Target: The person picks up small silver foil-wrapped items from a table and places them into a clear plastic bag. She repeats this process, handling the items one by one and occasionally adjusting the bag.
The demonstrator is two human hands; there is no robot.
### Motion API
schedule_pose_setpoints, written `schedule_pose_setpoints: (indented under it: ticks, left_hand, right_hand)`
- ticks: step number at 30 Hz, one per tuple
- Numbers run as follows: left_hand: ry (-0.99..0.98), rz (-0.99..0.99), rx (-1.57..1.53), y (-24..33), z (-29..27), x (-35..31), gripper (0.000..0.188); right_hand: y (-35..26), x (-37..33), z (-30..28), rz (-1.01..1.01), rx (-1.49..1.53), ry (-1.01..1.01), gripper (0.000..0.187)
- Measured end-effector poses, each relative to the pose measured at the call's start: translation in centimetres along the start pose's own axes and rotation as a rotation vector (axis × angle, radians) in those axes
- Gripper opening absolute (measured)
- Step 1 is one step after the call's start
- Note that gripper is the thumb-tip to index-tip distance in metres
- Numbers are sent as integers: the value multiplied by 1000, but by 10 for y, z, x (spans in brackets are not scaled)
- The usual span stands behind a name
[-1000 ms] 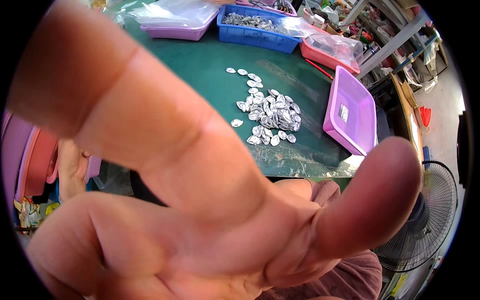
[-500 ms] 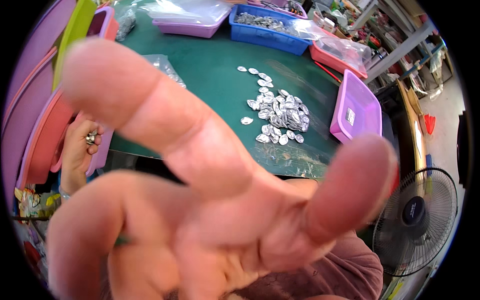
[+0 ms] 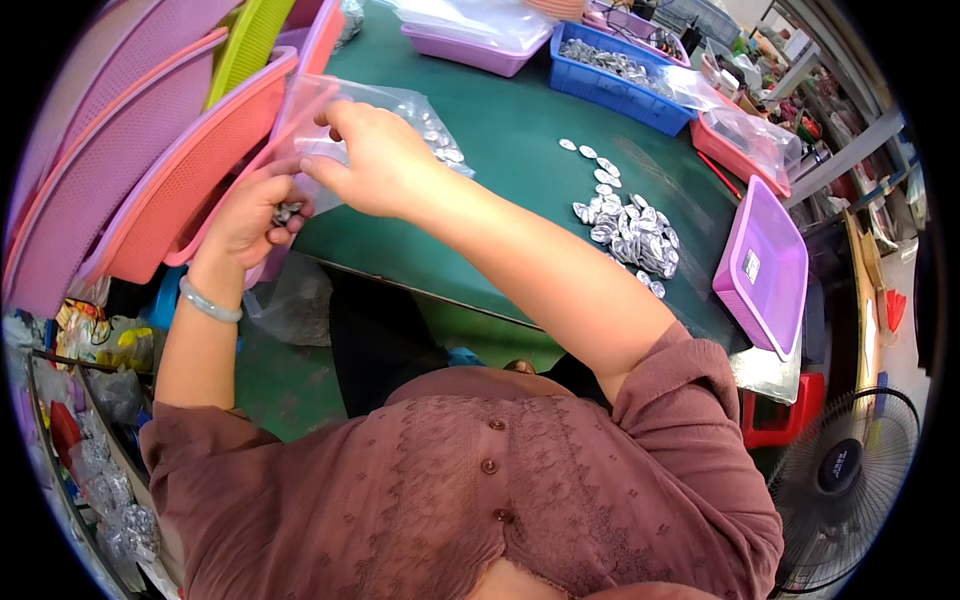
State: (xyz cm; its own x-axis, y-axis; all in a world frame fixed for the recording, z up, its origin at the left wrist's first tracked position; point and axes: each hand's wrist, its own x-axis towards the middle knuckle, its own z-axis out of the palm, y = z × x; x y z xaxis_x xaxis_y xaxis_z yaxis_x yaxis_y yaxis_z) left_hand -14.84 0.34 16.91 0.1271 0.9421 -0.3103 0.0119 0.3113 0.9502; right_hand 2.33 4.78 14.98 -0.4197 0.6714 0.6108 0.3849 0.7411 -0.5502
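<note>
In front of me on the left, my left hand point(image 3: 252, 222) is closed around several small silver pieces point(image 3: 287, 213). My right hand point(image 3: 378, 160) reaches across to it, fingers curled at the mouth of a clear plastic bag point(image 3: 392, 101). Its thumb is close to the left fingertips; exactly how the fingers grip the film is hard to make out. Silver oval pieces point(image 3: 446, 153) show inside the bag, which lies on the green table point(image 3: 500, 215). Right of my right forearm is a pile of the same silver ovals point(image 3: 640, 235), with a short line of loose ones trailing away from it.
Stacked purple, orange and green baskets point(image 3: 190, 165) stand close on the left. An empty purple tray point(image 3: 770, 262) rests at the table's right edge. Along the back are a blue bin point(image 3: 625, 95) of silver pieces and a purple tray point(image 3: 470, 50). A fan point(image 3: 840, 467) stands lower right.
My right hand, blurred close to the camera before, has moved away and left to the plastic bag beside my left hand. My left hand still holds the silver pieces. The view has shifted.
</note>
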Motion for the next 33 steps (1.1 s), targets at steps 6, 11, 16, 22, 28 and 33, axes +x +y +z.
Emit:
schedule_pose_setpoints:
  ticks: [6,11,16,22,28,33]
  left_hand:
    - [-40,41,163,10,10,3,51]
    - [-89,52,163,16,16,13,42]
    - [-153,102,141,10,14,19,36]
    - [-162,146,203,11,26,17,41]
    - [-68,142,194,16,22,22,45]
    - [-97,183,160,15,23,33,50]
  right_hand:
    - [9,20,12,182,-140,-233,43]
    - [6,18,1,295,46,-269,52]
    - [12,17,-2,323,136,-247,61]
    - [2,12,-19,478,441,-340,58]
    - [19,9,-15,377,390,-384,62]
    - [23,5,-13,389,343,-304,63]
